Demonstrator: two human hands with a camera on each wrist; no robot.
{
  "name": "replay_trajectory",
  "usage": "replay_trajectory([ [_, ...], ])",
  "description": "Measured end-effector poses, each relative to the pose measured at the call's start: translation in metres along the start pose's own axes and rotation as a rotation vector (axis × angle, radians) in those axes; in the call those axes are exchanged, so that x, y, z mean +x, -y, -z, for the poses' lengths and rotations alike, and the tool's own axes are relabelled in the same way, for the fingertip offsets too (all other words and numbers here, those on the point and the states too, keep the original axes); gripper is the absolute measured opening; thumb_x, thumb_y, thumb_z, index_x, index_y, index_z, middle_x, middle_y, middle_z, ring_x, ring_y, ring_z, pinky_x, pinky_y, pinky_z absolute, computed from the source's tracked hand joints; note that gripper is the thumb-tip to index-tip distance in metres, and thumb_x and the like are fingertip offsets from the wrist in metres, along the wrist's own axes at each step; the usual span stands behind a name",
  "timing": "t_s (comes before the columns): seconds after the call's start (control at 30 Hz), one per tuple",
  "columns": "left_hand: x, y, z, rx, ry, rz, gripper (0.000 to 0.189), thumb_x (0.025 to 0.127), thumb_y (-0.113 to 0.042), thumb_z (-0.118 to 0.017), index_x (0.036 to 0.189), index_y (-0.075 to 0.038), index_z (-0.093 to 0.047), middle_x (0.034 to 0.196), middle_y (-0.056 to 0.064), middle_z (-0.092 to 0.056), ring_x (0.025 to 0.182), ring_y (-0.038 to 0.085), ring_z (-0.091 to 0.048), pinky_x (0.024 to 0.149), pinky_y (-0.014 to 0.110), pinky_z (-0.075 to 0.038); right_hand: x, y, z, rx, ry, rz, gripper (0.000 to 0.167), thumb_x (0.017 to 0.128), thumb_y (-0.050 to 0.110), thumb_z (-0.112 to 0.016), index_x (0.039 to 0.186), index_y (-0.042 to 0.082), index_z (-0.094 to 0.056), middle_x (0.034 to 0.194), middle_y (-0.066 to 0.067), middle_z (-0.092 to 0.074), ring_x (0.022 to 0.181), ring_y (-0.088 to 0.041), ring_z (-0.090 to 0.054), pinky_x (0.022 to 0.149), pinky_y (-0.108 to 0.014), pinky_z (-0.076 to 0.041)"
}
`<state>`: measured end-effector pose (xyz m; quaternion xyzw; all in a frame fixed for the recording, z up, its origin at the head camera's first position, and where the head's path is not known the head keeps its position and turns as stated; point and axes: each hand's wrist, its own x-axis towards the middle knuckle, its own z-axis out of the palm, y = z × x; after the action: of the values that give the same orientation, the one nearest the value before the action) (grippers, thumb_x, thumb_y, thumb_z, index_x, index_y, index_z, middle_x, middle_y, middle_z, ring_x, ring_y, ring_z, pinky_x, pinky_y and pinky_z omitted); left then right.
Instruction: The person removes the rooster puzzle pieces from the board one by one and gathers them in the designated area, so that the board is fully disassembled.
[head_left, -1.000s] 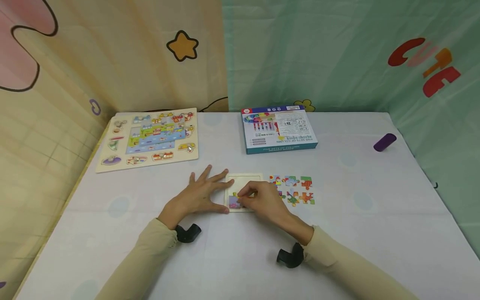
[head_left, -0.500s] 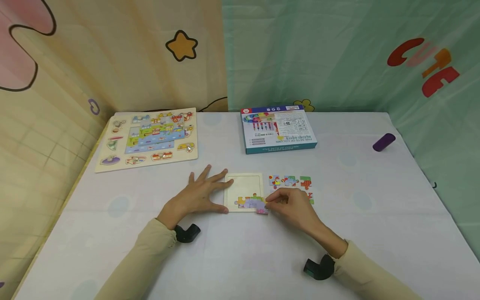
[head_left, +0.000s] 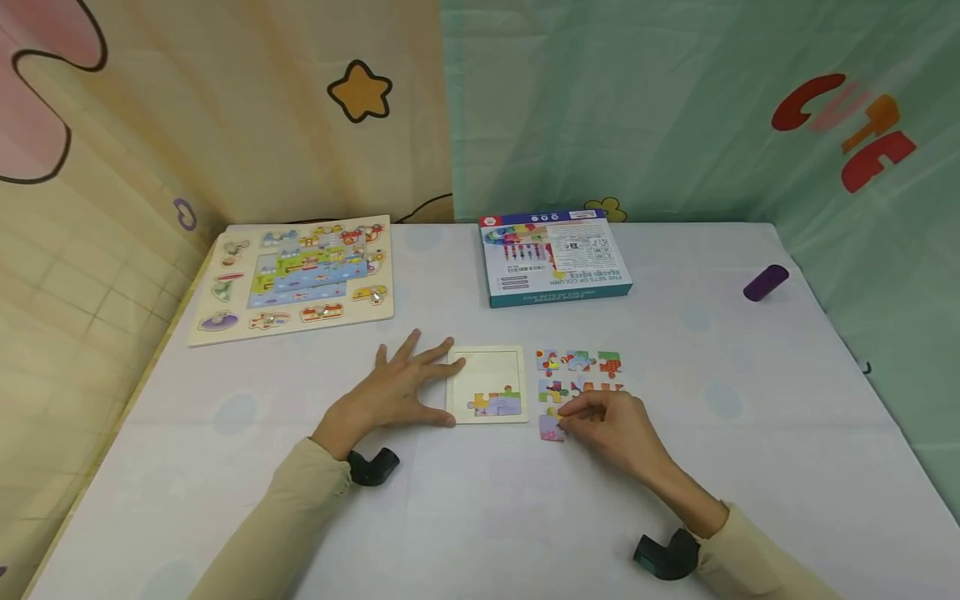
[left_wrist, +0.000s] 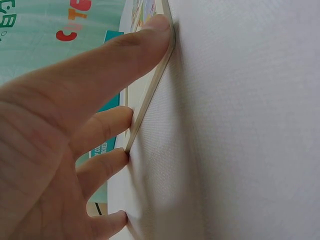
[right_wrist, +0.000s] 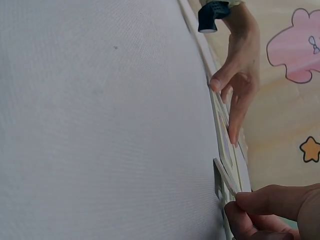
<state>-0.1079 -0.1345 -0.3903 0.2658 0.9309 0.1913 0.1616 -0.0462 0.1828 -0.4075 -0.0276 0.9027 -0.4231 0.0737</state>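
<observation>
My left hand (head_left: 393,387) rests with spread fingers along the left edge of the puzzle frame (head_left: 486,420); in the left wrist view its thumb (left_wrist: 150,37) lies on the frame's rim. Joined puzzle pieces (head_left: 498,404) sit in the lower part of the frame. To the right of it, my right hand (head_left: 618,429) pinches a purple puzzle piece (head_left: 551,427) between thumb and forefinger. That piece (right_wrist: 225,176) looks tilted in the right wrist view. Just beyond the right hand, loose puzzle pieces (head_left: 579,361) lie in rows, some partly hidden by its fingers.
A large wooden puzzle board (head_left: 292,329) with picture pieces lies at the back left. A flat cardboard box (head_left: 558,258) lies at the back middle. Near the right edge of the table (head_left: 787,400) is a purple cylinder (head_left: 766,283). Curtains hang behind.
My right hand has lifted the purple puzzle piece out of the frame and carried it right, beside the loose pieces. The left hand has stayed at the frame.
</observation>
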Motion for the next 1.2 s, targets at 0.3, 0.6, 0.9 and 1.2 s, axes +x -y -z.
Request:
replay_trajectory([
  [0.3, -0.0007, -0.0006, 0.0006, 0.008, -0.003, -0.004, 0.084, 0.073, -0.052, -0.082, 0.146, -0.024, -0.05, 0.161, 0.003, -0.025, 0.148, 0.045, -0.002, 0.104, 0.078, -0.002, 0.0003, -0.0003, -0.0014, 0.006, -0.004, 0.003, 0.007, 0.081, 0.009, -0.078, 0.085, 0.015, -0.078, 0.072, 0.007, -0.068, 0.105, -0.025, -0.064, 0.059, -0.024, -0.041],
  [0.6, -0.0003, 0.0008, -0.0004, 0.004, -0.008, -0.006, 0.084, 0.073, -0.054, -0.081, 0.146, -0.025, -0.05, 0.161, 0.002, -0.025, 0.148, 0.044, -0.001, 0.105, 0.077, -0.001, 0.0006, 0.0007, -0.0031, -0.036, -0.02, 0.02, 0.008, 0.08, 0.008, -0.078, 0.086, 0.014, -0.078, 0.059, 0.006, -0.058, 0.068, -0.015, -0.048, 0.051, -0.025, -0.034],
  [0.9, -0.0006, 0.0015, -0.0006, 0.005, -0.01, -0.009, 0.084, 0.073, -0.054, -0.081, 0.146, -0.024, -0.05, 0.161, 0.002, -0.025, 0.148, 0.044, -0.002, 0.104, 0.078, -0.002, -0.001, 0.001, -0.0018, -0.041, -0.011, 0.016, 0.007, 0.081, 0.01, -0.079, 0.088, 0.013, -0.077, 0.062, 0.005, -0.059, 0.053, -0.011, -0.044, 0.049, -0.023, -0.033],
  [1.2, -0.0001, 0.0021, -0.001, 0.004, -0.011, -0.011, 0.084, 0.073, -0.054, -0.081, 0.146, -0.024, -0.05, 0.161, 0.003, -0.025, 0.148, 0.045, -0.002, 0.104, 0.078, -0.002, -0.0004, 0.0027, -0.0022, -0.057, -0.016, 0.072, 0.009, 0.081, 0.009, -0.079, 0.09, 0.011, -0.076, 0.067, 0.006, -0.061, 0.054, -0.01, -0.047, 0.049, -0.023, -0.037],
])
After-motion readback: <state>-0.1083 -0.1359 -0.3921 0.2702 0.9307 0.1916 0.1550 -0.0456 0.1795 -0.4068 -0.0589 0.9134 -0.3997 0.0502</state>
